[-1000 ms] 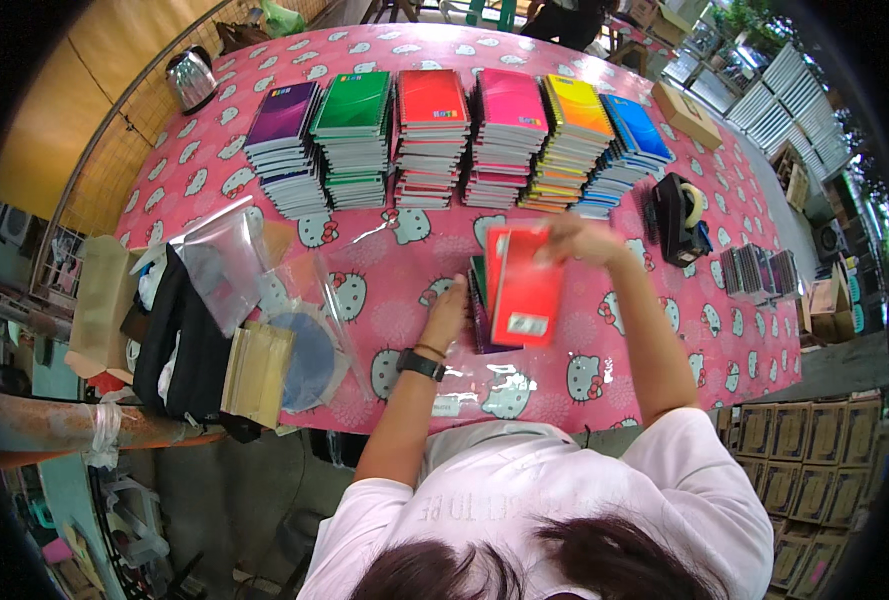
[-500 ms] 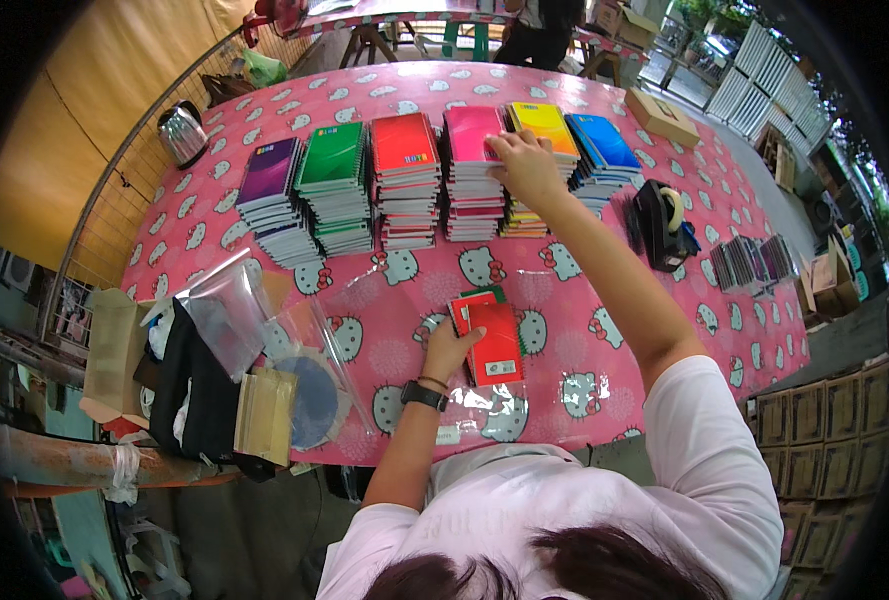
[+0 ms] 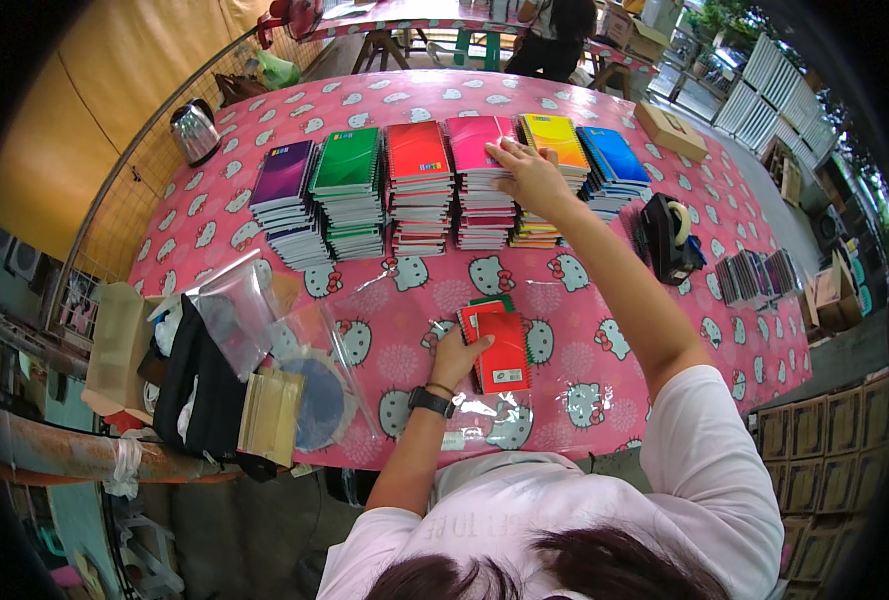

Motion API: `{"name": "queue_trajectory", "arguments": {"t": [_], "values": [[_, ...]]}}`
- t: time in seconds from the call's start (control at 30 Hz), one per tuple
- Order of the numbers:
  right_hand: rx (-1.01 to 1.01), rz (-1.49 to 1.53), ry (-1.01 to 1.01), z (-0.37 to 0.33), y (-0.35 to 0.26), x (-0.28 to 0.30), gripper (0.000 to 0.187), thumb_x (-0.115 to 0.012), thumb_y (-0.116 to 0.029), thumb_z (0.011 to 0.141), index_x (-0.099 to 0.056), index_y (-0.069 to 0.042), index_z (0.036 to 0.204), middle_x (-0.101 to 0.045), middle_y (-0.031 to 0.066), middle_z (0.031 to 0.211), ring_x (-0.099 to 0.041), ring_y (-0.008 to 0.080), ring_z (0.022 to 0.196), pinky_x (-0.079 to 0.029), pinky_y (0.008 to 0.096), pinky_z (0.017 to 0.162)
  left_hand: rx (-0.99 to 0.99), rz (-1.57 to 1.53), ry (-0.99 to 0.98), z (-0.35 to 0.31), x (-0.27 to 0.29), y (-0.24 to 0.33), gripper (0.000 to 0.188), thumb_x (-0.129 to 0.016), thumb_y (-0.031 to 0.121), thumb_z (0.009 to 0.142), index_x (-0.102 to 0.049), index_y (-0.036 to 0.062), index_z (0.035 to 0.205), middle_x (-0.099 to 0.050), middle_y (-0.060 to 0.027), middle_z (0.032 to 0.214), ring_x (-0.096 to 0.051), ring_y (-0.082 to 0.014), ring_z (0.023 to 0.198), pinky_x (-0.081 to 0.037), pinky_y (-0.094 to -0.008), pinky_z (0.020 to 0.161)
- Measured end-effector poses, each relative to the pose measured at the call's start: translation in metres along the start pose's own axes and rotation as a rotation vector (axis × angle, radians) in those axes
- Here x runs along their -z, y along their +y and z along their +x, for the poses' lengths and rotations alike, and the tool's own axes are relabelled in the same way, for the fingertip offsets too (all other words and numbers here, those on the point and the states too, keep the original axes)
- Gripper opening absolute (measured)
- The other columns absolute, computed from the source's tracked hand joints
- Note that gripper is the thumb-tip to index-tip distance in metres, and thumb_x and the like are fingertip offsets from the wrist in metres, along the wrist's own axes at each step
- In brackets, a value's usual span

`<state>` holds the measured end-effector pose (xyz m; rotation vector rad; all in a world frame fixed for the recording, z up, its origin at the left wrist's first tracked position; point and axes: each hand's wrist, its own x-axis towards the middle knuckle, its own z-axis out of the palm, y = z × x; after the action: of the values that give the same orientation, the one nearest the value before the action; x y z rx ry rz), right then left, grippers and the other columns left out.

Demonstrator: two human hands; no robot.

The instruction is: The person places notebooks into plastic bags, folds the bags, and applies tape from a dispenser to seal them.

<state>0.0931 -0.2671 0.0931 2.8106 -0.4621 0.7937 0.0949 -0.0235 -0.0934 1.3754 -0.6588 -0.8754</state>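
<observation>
This is a stationery packing workshop. Sorted stacks of coloured notebooks (image 3: 444, 185) fill a cloth-covered table (image 3: 604, 330), with clear plastic bags (image 3: 239, 315) near left. A tape dispenser (image 3: 664, 235) and cardboard boxes (image 3: 829, 440) stand right.
</observation>
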Motion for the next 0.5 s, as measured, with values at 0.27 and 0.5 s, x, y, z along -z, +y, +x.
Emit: {"name": "queue_trajectory", "arguments": {"t": [0.27,0.5], "values": [[0.092,0.158,0.079,-0.006,0.003,0.024,0.029,-0.061,-0.009,0.075,-0.063,-0.012,0.104,-0.067,0.0080,0.096,-0.061,0.0239,0.089,-0.044,0.0379,0.082,-0.030,0.040,-0.005,0.001,-0.004,0.004,0.030,-0.072,0.017,0.078,-0.061,-0.0001,0.101,-0.067,-0.0089,0.091,-0.062,-0.0153,0.080,-0.049,-0.0296,0.073],[-0.290,1.343,-0.249,-0.039,-0.003,0.101,0.034,-0.060,-0.009,0.080,-0.059,-0.002,0.114,-0.067,0.0055,0.097,-0.062,0.0109,0.075,-0.051,0.0292,0.070,0.173,0.111,0.049,-0.007,0.010,0.015,0.051,-0.058,0.047,0.086,-0.060,-0.0025,0.100,-0.066,-0.0094,0.090,-0.062,-0.0163,0.083,-0.049,-0.0311,0.073]]}}
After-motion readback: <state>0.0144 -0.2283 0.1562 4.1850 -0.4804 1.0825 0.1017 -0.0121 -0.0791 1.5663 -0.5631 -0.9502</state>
